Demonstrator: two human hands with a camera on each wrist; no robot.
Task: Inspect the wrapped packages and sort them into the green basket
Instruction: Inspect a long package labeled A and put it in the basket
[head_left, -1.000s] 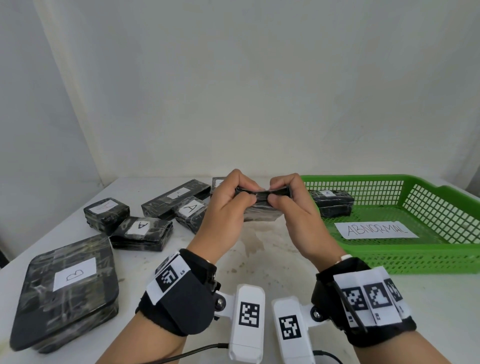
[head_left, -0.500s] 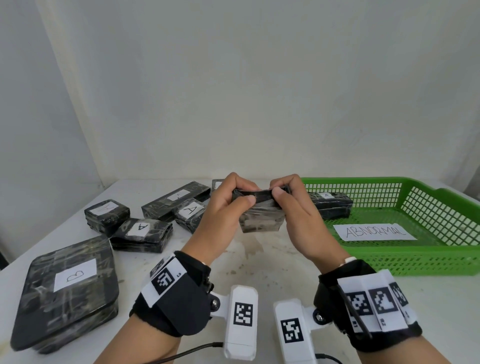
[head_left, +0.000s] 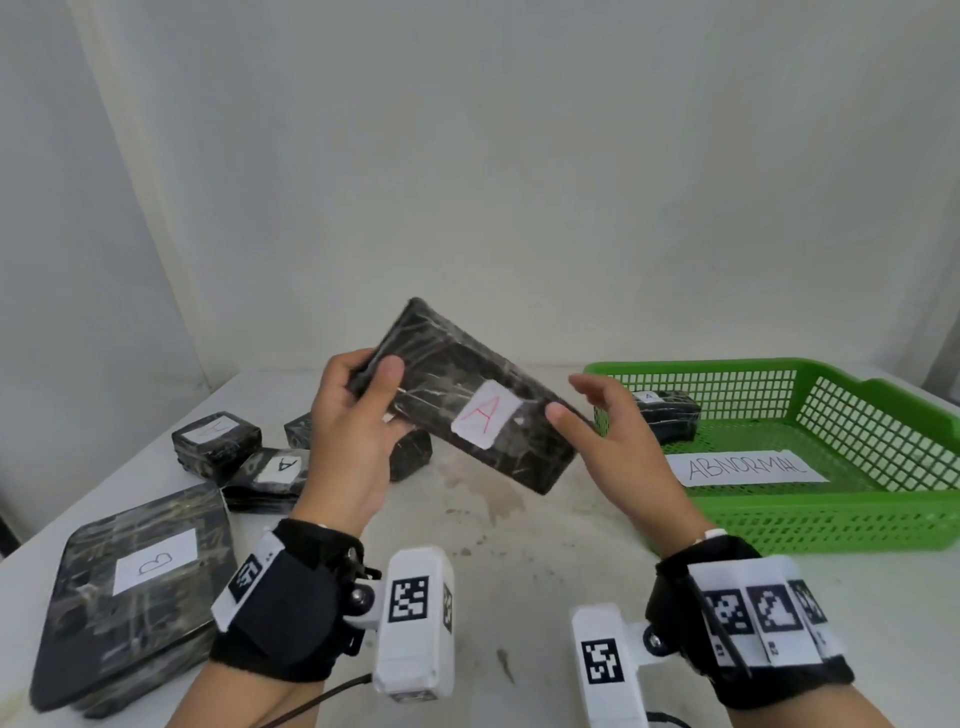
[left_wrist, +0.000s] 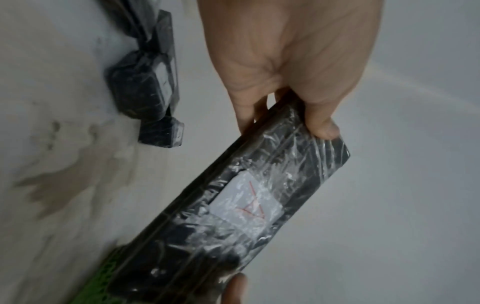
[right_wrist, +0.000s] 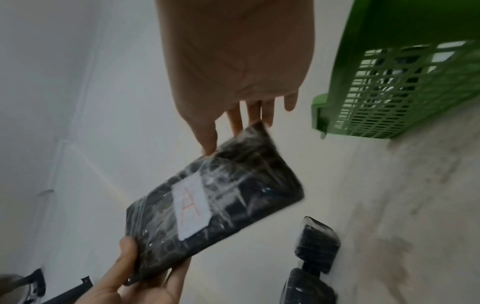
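Packages in black wrap lie at the left of the white table: a big flat package marked B and smaller ones behind. Midway, the left hand grips one end of the long package marked A, held tilted above the table, while the right hand, fingers spread, touches its other end. Farther right the green basket holds a small package and an ABNORMAL label.

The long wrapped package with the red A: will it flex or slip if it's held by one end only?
Probably stiff: the long wrapped package stays straight though the left hand grips just one end. The glossy, wrinkled film looks slippery, so it may slide. The right hand is open with fingertips at the far end, which likely steadies it.
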